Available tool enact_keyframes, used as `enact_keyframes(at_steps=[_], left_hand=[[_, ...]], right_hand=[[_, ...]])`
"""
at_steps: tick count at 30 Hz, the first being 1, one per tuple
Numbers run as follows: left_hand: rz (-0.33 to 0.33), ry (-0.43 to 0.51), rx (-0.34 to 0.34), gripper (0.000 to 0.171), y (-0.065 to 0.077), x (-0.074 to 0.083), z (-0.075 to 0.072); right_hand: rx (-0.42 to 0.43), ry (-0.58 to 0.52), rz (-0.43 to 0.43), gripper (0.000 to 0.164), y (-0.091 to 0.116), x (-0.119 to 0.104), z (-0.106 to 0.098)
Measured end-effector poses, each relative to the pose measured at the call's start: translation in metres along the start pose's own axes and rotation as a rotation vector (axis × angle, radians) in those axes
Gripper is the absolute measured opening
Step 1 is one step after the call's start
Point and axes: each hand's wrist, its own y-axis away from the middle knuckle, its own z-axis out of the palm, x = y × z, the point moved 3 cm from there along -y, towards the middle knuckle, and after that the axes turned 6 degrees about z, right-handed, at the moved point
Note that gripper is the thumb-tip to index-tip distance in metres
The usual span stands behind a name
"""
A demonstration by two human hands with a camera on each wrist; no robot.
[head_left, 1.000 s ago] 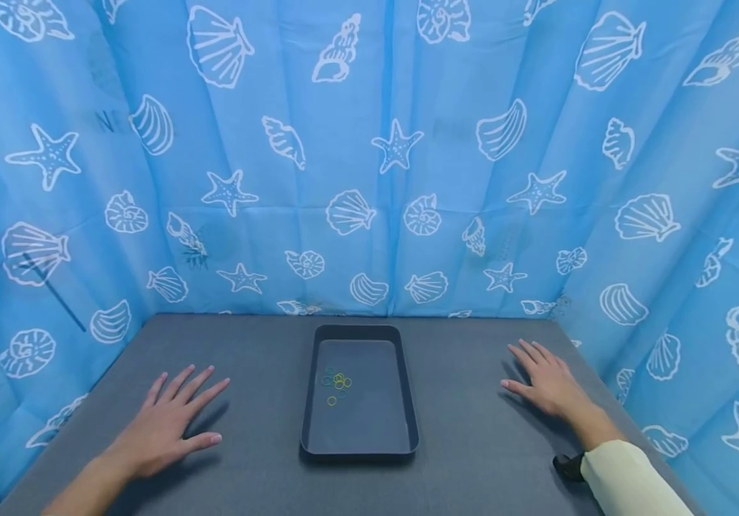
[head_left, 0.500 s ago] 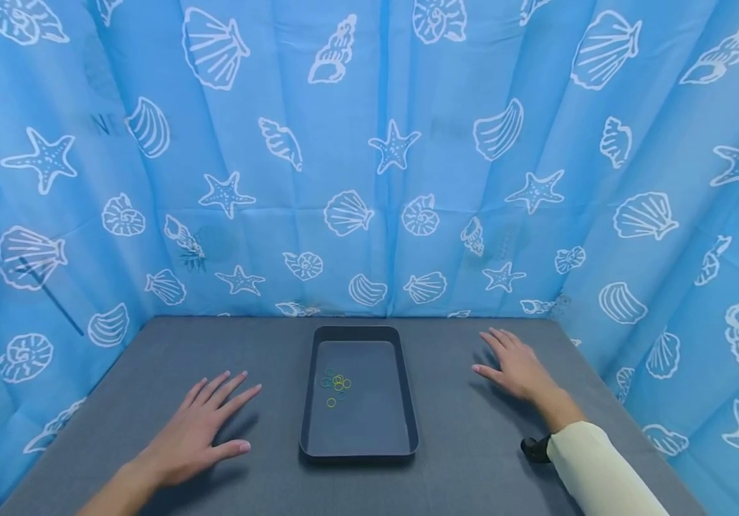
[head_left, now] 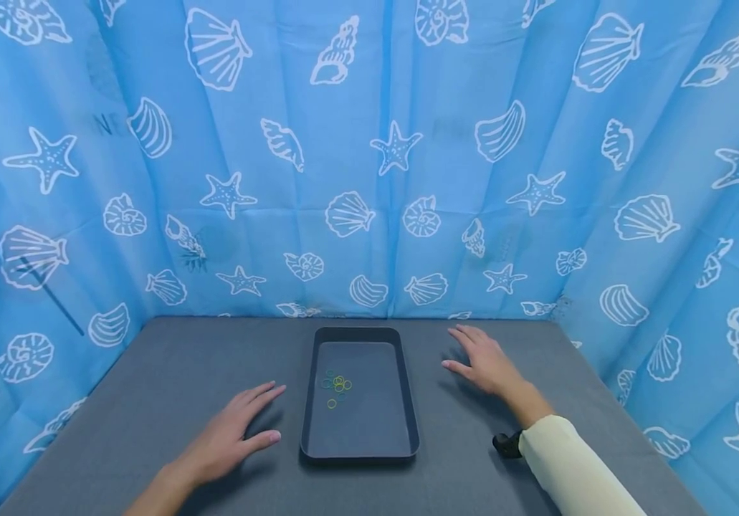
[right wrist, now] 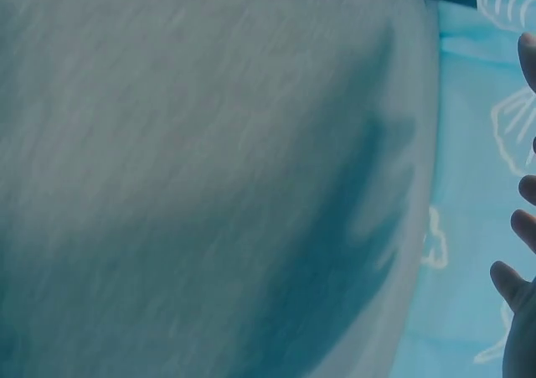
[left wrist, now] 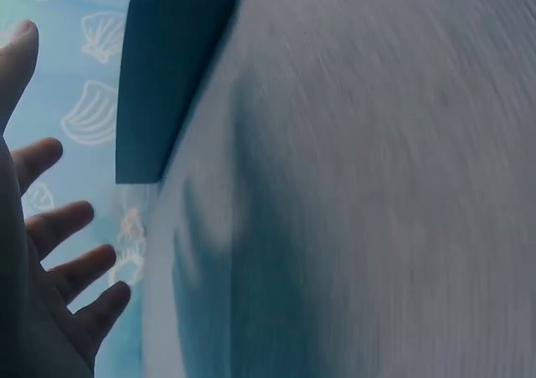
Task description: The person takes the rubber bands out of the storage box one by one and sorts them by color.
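A dark rectangular tray (head_left: 372,430) lies on the grey table in the head view. Several small yellow and green rings, which look like rubber bands (head_left: 339,385), are gathered in its left half. To the left of the tray my left hand (head_left: 227,437) hovers above the table with fingers extended, holding nothing. My right hand (head_left: 485,362) is off the tray's right side, its fingers loosely stretched and nothing in them. In the left wrist view the spread fingers (left wrist: 63,225) show beside the tray's dark wall (left wrist: 167,76). Only fingertips (right wrist: 508,282) appear in the right wrist view.
The grey cloth-covered table (head_left: 234,351) extends on both sides of the tray. A blue curtain (head_left: 356,179) with white shell and starfish prints encloses the back and sides. A black band (head_left: 507,445) sits at the right wrist by a pale sleeve (head_left: 575,466).
Both hands have moved inward toward the tray, the left one rightward and the right one leftward. The tray and the rubber bands have stayed in place.
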Motion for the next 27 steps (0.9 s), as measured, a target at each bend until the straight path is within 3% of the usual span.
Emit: enact_keyframes(at_steps=[9,17,22,27], left_hand=[[-0.102,0.179,0.104,0.057,-0.015,0.005,0.019],[-0.173,0.331,0.108,0.052,-0.029,0.012,0.022],[-0.14,0.48,0.075,0.051,-0.034,0.016,0.025],[-0.13,0.592,0.068,0.051,-0.038,0.017,0.031]], right_hand=[[-0.01,0.009,-0.032,0.068,-0.016,-0.031,0.0],[-0.025,-0.026,-0.03,0.066,-0.028,-0.056,0.001],[-0.026,-0.063,-0.051,0.065,-0.033,-0.069,0.003],[-0.05,-0.134,0.0,0.063,-0.039,-0.082,0.012]])
